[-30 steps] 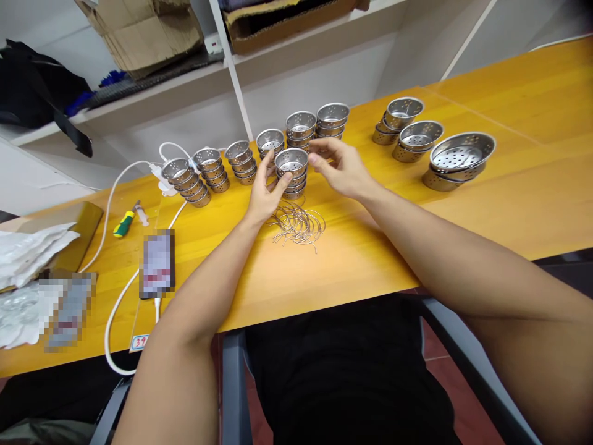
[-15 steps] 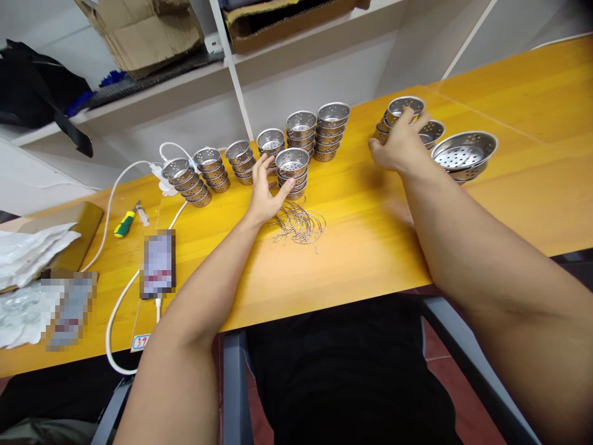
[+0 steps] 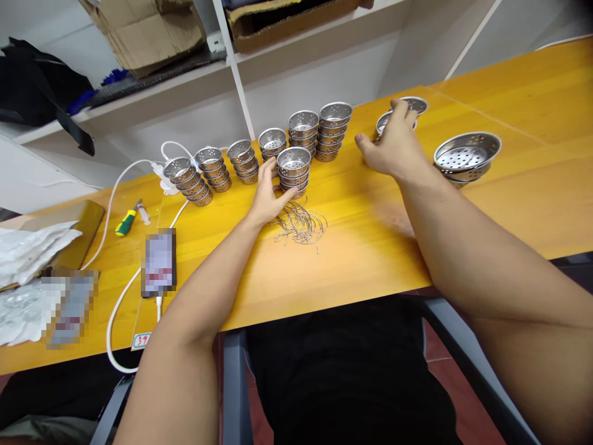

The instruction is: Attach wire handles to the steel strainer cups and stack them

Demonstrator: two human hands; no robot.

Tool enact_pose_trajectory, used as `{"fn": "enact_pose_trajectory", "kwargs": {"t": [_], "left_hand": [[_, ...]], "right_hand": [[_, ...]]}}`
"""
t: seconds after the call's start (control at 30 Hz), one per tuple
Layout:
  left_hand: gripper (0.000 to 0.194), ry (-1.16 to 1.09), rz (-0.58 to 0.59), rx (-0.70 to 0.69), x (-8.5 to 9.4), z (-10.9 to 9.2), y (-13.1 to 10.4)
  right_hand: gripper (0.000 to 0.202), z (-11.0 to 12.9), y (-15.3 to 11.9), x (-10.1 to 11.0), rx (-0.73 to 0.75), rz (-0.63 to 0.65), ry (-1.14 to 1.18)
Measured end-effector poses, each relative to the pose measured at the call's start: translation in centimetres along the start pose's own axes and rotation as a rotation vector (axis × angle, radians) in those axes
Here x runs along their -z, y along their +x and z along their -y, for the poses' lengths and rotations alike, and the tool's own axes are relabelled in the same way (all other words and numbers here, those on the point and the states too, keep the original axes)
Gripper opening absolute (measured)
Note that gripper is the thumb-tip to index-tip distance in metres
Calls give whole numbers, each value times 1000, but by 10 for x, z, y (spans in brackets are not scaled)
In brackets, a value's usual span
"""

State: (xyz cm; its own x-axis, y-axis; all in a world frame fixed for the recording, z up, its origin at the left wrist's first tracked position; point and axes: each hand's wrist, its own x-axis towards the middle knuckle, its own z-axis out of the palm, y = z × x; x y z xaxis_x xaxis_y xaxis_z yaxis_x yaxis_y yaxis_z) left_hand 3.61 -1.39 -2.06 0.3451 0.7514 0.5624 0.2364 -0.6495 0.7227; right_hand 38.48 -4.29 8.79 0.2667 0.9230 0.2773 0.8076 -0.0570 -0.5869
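Note:
My left hand [image 3: 269, 191] curls around the left side of a short stack of perforated metal cups [image 3: 294, 170], its thumb along the front. Just below the stack lies a loose heap of thin curved wires [image 3: 301, 224]. Farther right, my right hand [image 3: 393, 142] reaches over a perforated metal cup [image 3: 382, 123], with its thumb stretched out to the left and its fingers spread. It partly covers this cup, and another metal cup [image 3: 416, 105] stands behind the fingers. Right of my wrist sits a wider perforated metal bowl [image 3: 466, 156].
Several stacks of similar cups [image 3: 210, 167] stand along the back of the yellow table [image 3: 324, 278]. At left lie a green-yellow screwdriver [image 3: 125, 224], a phone [image 3: 159, 262] on a white cable, and white plastic bags [image 3: 37, 247]. Shelves [image 3: 324, 80] rise behind.
My right hand has moved slightly left and down. The cups under it now sit differently, and the cup formerly right of its fingers is gone from that spot. My left hand stays at its stack.

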Motion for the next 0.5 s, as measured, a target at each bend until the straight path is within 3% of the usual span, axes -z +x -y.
{"fn": "enact_pose_trajectory", "kwargs": {"t": [0.17,0.33,0.5], "left_hand": [[114,47,24,-60,1,8,0],[110,78,10,-109,0,14,1],[105,100,18,-126,2,12,0]], "right_hand": [[102,7,-9,1,131,5,157],[94,0,-14,-23,263,29,354],[104,-10,-8,-48,261,84,301]]}}
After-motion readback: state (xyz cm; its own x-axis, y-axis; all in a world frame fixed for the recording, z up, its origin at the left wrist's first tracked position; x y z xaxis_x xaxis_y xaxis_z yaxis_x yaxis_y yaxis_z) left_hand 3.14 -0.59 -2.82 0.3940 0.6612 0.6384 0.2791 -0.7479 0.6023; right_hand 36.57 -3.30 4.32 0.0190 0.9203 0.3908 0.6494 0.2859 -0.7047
